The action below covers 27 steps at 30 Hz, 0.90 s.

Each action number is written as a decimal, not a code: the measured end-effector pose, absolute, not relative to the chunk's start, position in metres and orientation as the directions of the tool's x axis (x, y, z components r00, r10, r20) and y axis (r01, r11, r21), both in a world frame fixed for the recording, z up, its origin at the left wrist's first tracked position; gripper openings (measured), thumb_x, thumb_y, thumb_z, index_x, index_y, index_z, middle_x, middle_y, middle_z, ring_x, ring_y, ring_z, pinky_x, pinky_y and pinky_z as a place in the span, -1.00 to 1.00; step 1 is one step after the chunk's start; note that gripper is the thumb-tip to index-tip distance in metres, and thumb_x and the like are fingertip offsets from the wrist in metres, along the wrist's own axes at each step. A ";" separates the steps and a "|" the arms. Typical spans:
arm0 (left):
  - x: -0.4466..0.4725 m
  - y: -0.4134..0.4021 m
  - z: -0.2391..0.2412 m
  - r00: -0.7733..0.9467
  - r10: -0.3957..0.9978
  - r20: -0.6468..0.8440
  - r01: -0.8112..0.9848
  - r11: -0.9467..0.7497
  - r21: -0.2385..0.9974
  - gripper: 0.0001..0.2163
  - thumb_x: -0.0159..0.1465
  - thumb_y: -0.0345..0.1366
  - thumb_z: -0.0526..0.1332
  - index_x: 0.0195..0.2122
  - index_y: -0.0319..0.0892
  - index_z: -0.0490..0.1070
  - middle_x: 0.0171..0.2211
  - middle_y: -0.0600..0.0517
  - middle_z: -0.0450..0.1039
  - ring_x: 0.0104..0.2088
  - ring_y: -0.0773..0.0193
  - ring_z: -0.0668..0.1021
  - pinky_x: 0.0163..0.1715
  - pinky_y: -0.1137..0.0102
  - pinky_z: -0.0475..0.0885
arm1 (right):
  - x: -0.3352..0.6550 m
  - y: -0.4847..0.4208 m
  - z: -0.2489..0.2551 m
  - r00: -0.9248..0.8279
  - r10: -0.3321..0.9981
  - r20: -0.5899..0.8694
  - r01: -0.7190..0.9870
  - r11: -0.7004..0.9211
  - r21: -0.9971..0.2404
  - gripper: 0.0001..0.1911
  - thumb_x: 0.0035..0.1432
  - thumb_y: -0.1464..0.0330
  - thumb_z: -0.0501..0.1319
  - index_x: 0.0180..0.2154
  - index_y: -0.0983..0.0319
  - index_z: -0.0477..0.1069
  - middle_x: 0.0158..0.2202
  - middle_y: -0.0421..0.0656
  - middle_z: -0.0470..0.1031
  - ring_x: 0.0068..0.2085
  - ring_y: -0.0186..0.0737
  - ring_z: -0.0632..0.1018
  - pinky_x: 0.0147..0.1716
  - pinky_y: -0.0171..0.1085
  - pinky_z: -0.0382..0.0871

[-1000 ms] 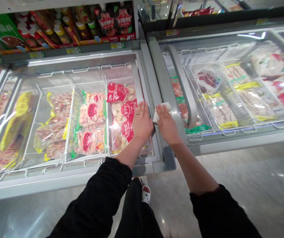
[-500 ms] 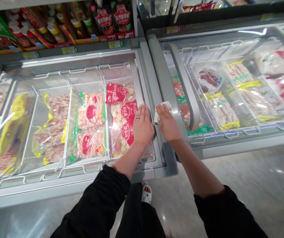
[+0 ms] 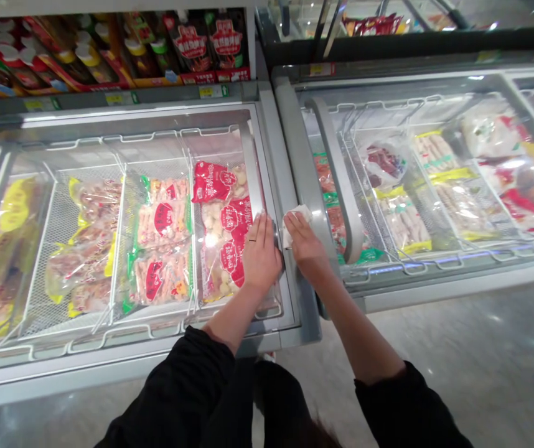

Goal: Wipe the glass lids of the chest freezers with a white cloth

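My left hand [image 3: 262, 256] lies flat, fingers stretched forward, on the right edge of the left chest freezer's glass lid [image 3: 254, 168]. Beneath the glass beside it are red-labelled bags of frozen pale balls [image 3: 223, 230]. With my right hand [image 3: 308, 247] I press a folded white cloth [image 3: 287, 239], perhaps a paper wipe, onto the grey rim [image 3: 290, 186] between the two freezers. The cloth's edges show around my fingertips; the rest is hidden under them. Just right of that hand stands a curved grey handle [image 3: 339, 174].
Wire baskets in the left freezer hold bagged frozen meat [image 3: 162, 218]. The right freezer [image 3: 449, 274] contains more frozen packs [image 3: 404, 218]. A shelf of bottled sauces [image 3: 140, 53] runs along the back left. Grey floor [image 3: 472, 348] lies in front.
The view has shifted, so the freezers sit slightly lower and further left. Both hands stay on the freezer edges, the right one still on the white cloth.
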<state>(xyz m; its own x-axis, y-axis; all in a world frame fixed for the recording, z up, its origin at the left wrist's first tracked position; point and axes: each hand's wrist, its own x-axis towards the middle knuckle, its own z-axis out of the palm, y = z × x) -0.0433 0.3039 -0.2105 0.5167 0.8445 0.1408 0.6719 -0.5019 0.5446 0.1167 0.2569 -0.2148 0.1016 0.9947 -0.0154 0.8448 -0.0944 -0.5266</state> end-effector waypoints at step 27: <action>-0.040 0.302 -0.203 0.477 0.878 0.040 0.733 -0.422 0.534 -0.33 0.34 -0.51 0.06 0.50 -0.33 0.09 0.56 -0.22 0.11 0.60 0.10 0.04 0.57 0.03 0.13 | 0.133 0.301 -0.201 -0.006 0.997 -0.079 0.837 -0.038 -0.546 -0.17 0.28 0.67 -0.09 0.54 0.27 0.10 0.58 -0.07 0.14 0.61 -0.17 0.00 0.58 0.04 0.08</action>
